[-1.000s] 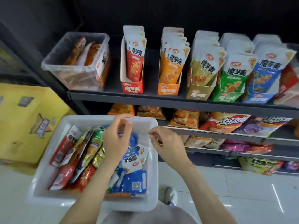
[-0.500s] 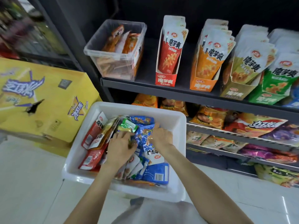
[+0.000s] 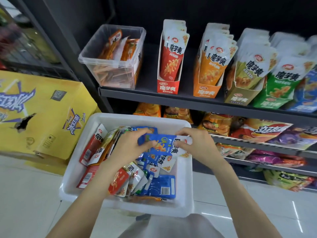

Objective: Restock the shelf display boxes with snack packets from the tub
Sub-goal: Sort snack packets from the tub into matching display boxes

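Observation:
A white tub (image 3: 186, 182) sits low in front of me, full of red, blue, green and orange snack packets. Both hands hold a bunch of blue packets (image 3: 160, 145) just above the pile. My left hand (image 3: 130, 146) grips their left end, my right hand (image 3: 197, 145) pinches their white right end. On the dark shelf (image 3: 151, 96) above stand display boxes: red (image 3: 169, 87), orange (image 3: 206, 91), olive (image 3: 240, 98), green (image 3: 271, 102) and blue (image 3: 305, 107), each holding upright packets.
A clear plastic bin (image 3: 111, 55) with orange packets stands at the shelf's left end. A yellow carton (image 3: 39, 114) sits on the floor to the left. Lower shelves (image 3: 257, 146) on the right carry chip bags. White tiled floor (image 3: 25, 203) lies below.
Both hands went down into the tub, gathered blue packets and have lifted them slightly. The camera has swung left and closer.

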Tool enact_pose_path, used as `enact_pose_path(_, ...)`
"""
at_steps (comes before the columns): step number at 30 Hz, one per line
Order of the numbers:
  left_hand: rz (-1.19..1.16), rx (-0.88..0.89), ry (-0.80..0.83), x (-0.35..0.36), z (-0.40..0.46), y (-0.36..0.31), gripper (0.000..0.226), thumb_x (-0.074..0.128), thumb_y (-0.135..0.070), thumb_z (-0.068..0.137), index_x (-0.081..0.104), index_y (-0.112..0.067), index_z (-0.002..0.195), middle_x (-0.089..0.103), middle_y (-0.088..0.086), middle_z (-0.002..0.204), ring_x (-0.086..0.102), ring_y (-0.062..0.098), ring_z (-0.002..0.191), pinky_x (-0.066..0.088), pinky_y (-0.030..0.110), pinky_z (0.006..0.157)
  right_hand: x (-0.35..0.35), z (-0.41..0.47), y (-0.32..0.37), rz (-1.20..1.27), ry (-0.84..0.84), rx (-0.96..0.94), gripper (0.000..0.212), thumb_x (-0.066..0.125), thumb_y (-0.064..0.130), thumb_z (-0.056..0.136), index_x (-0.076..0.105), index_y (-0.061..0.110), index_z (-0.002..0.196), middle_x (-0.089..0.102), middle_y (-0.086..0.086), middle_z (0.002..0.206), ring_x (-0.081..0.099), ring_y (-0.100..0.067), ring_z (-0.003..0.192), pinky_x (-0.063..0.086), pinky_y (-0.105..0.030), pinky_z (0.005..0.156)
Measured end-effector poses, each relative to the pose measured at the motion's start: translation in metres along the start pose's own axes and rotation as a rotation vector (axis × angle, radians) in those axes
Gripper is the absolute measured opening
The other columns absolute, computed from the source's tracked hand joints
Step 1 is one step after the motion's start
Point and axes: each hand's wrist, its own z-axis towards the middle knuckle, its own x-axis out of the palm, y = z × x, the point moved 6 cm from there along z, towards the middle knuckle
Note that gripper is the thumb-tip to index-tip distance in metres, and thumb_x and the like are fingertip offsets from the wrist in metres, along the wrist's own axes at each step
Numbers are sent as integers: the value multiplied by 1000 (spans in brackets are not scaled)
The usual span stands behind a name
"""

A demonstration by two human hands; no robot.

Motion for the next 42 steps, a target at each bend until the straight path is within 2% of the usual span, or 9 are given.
enact_pose_path(4,-398,-88,-23,9,8,-19,14,73,-34,78,64,-24,82,71,-5,77,65,11,64,51,34,63,-35,-19,-34,593,-58,257,12,70,22,84,67,16,94,74,7,87,71,-11,82,59,-29,63)
enact_pose_path(7,-532,-119,-24,34,17,-42,18,73,-25,79,63,-10,82,70,7,75,61,13,64,46,30,59,-45,-29,-51,666,-151,295,21,64,27,88,66,13,103,73,3,94,71,-15,87,60,-39,64)
enact_pose_path(9,-629,-104,14,54,24,-62,26,71,-29,80,63,-5,87,69,7,76,62,11,69,46,28,61,-58,-39,-64,633,-251,281,17,59,25,93,65,13,103,72,2,90,69,-10,79,57,-32,55)
enact_pose_path(15,-562,77,280,109,55,-132,10,55,-25,93,64,-29,93,68,-19,81,63,0,81,47,13,70,-123,-79,-114,925,-525,298,9,54,12,96,62,10,99,69,1,83,69,-16,78,59,-32,62)
enact_pose_path(20,-267,385,-40,117,99,-209,17,54,-25,94,65,-28,106,66,-16,107,58,2,102,47,21,85,-212,-121,-141,608,-925,177,11,53,18,97,62,11,100,65,13,82,69,-6,73,57,-38,75)
enact_pose_path(26,207,684,-160,170,151,-296,27,53,-14,91,66,-19,114,64,-6,119,51,18,112,37,35,94,-301,-136,-168,182,-1320,71,30,48,31,100,59,3,95,56,21,71,66,-8,69,56,-36,60)
enact_pose_path(33,551,847,-229,214,181,-333,37,67,-16,80,65,-13,117,66,-1,116,55,26,105,28,36,86,-352,-64,-165,-291,-1093,0,18,47,13,97,61,2,99,48,3,65,42,-17,60,24,-27,59)
enact_pose_path(38,557,853,-248,220,180,-334,38,71,-14,76,67,-13,114,68,-1,111,57,26,100,26,35,83,-355,0,-175,-532,-719,125,18,48,7,95,61,-1,103,65,-21,85,59,-38,77,34,-31,65)
enact_pose_path(42,566,837,-180,221,183,-331,41,63,-17,82,61,-14,123,63,-1,121,52,25,111,24,35,88,-355,17,-182,-572,-656,203,27,56,8,92,57,4,119,63,-18,111,61,-35,96,46,-36,76)
